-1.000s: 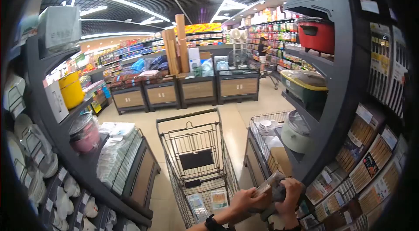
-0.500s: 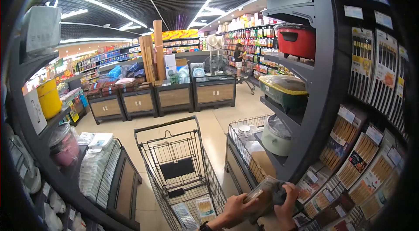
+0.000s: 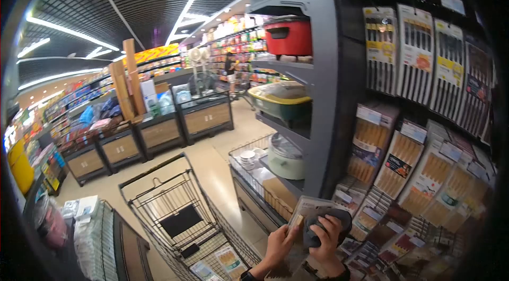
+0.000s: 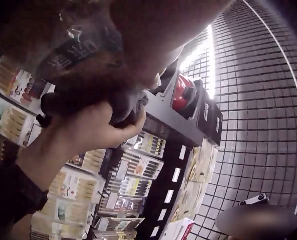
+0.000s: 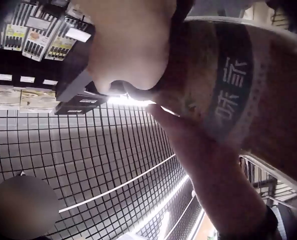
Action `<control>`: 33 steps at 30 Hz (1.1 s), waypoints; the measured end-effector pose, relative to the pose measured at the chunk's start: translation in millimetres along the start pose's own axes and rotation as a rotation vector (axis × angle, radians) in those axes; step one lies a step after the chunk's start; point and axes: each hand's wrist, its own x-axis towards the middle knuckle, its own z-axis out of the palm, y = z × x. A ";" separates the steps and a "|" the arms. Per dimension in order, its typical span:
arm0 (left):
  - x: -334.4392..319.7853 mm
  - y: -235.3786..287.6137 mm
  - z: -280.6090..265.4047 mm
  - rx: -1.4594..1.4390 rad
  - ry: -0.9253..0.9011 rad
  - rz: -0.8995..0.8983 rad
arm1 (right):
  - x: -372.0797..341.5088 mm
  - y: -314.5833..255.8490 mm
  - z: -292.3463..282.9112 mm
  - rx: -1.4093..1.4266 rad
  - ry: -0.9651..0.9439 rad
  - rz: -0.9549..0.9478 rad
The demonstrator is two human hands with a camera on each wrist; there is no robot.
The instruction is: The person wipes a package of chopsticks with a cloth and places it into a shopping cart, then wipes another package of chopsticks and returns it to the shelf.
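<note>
Low in the head view, my left hand (image 3: 282, 241) holds a clear plastic package (image 3: 313, 205) by its near side. My right hand (image 3: 326, 234) curls its fingers over a dark grey, soft-looking rounded thing (image 3: 308, 237) that lies against the package; its kind I cannot tell. Light characters on a dark band mark the package (image 5: 231, 85) in the right wrist view. From the left wrist, the right hand (image 4: 83, 130) shows gripping the dark grey thing (image 4: 123, 107). A shopping cart (image 3: 164, 196) stands left of both hands, with flat packs of chopsticks (image 3: 229, 261) in it.
Close on the right, a rack carries hanging chopstick packs (image 3: 400, 161). A dark shelf post (image 3: 326, 79) rises beside it, with a red pot (image 3: 289, 37) and a green pot (image 3: 286, 159) on its shelves. Wooden-fronted display bins (image 3: 207, 116) line the aisle ahead; a person (image 3: 229, 71) stands beyond.
The head view has turned right, so the cart and bins shift left and more of the chopstick rack shows. Both hands keep their hold; the right hand's fingers now show over the dark grey thing.
</note>
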 end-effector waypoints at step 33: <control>6.3 -40.8 46.6 -0.317 -0.372 -0.173 | -62.3 -11.0 -28.8 -0.338 -0.207 0.177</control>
